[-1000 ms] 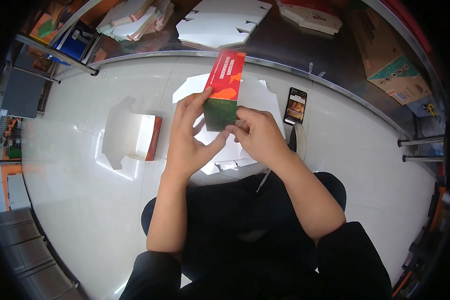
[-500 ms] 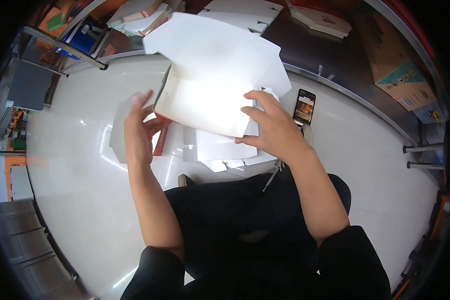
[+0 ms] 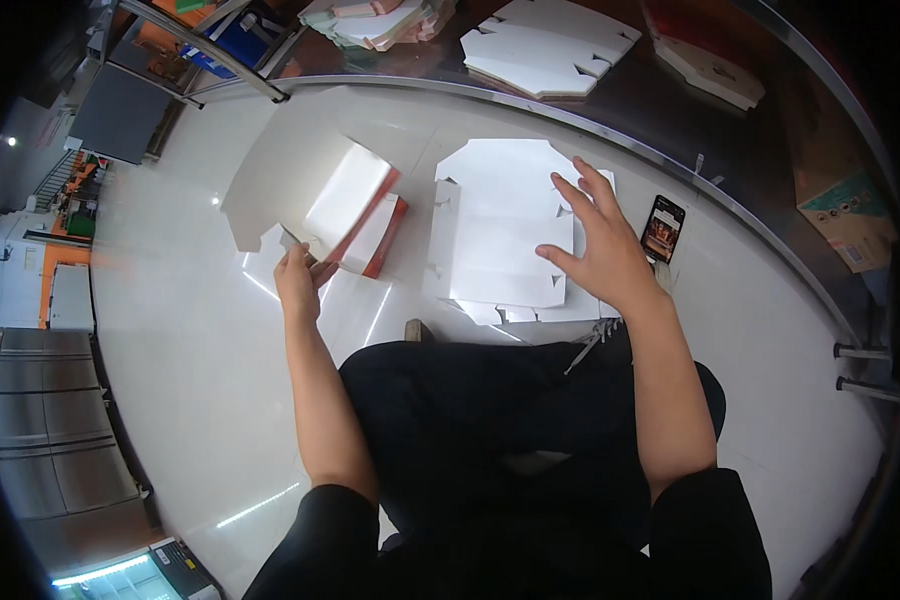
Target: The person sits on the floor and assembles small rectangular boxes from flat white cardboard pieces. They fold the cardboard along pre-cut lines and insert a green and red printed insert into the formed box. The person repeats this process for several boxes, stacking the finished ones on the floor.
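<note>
The left hand [image 3: 298, 285] has its thumb and fingers closed on the near left corner of an open, white-lined carton [image 3: 345, 190] with a red outer wall, so the carton lies ahead and to the right of those fingertips. Its long axis slants away from them, forward and rightward, while its broad lid panel spreads ahead and leftward, tilted up from the tray. A second red-sided carton [image 3: 375, 240] shows just beyond the tray's red wall, to the right of the same fingers; whether the two touch cannot be told. The right hand [image 3: 610, 245] is empty, its fingers spread and thumb held apart, pointing forward and left above the right edge of a stack of flat white carton blanks [image 3: 500, 225]. Most of that stack lies left of the right fingers, the top blank's longer direction appearing to run away from the person; contact with the card cannot be judged from this angle. The right hand is clearly the nearer one to the blanks, for the left fingers are well apart from them, with both cartons between. A smartphone [image 3: 663, 230] lies to the right of the right fingers.
</note>
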The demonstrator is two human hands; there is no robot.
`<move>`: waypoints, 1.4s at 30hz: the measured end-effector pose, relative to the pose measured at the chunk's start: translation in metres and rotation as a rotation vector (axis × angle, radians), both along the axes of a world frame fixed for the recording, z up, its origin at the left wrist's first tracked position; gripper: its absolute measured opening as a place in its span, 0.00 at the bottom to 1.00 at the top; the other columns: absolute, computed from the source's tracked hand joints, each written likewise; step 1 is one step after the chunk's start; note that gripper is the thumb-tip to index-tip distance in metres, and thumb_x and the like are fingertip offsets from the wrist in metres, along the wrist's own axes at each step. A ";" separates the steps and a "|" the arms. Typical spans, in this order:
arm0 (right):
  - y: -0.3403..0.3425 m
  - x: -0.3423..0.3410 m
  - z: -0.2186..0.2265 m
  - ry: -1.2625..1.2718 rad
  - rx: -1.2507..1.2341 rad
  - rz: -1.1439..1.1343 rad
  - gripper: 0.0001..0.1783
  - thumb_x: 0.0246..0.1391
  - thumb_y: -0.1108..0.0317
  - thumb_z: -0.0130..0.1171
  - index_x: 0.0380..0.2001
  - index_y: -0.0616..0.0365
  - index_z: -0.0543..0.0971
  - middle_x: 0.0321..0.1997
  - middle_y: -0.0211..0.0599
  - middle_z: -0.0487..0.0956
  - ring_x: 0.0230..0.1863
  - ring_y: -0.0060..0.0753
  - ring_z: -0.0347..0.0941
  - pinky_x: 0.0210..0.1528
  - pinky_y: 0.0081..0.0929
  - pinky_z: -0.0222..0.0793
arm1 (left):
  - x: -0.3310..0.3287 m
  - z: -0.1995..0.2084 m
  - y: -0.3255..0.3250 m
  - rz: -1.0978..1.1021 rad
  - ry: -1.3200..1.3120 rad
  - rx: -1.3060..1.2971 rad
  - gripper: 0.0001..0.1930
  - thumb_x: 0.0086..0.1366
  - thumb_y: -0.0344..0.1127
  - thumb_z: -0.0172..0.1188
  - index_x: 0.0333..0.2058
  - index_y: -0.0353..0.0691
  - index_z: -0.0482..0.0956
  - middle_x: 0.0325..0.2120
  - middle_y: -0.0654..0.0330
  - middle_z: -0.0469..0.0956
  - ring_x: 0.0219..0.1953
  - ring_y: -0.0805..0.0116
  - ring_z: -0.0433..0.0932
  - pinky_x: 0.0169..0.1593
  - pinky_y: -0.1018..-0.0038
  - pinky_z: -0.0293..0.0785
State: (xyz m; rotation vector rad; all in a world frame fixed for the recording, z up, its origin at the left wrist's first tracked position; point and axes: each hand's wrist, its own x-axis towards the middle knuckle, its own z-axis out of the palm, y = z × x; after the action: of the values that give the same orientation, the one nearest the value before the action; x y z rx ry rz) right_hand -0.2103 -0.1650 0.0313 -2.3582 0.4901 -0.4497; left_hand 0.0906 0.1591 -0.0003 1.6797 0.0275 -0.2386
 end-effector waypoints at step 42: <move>0.006 0.038 -0.038 -0.132 -0.074 -0.279 0.13 0.62 0.68 0.59 0.47 0.60 0.84 0.45 0.51 0.85 0.47 0.49 0.82 0.52 0.40 0.76 | -0.078 0.003 -0.138 -0.337 -0.402 0.505 0.35 0.60 0.55 0.70 0.56 0.31 0.80 0.50 0.47 0.82 0.41 0.59 0.83 0.48 0.65 0.78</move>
State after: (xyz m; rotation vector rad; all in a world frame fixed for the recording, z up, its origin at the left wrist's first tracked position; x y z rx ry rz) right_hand -0.1728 -0.1591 -0.0067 -2.3187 0.7548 -0.7575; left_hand 0.0123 0.0206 0.0029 2.2067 -0.5394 -0.1465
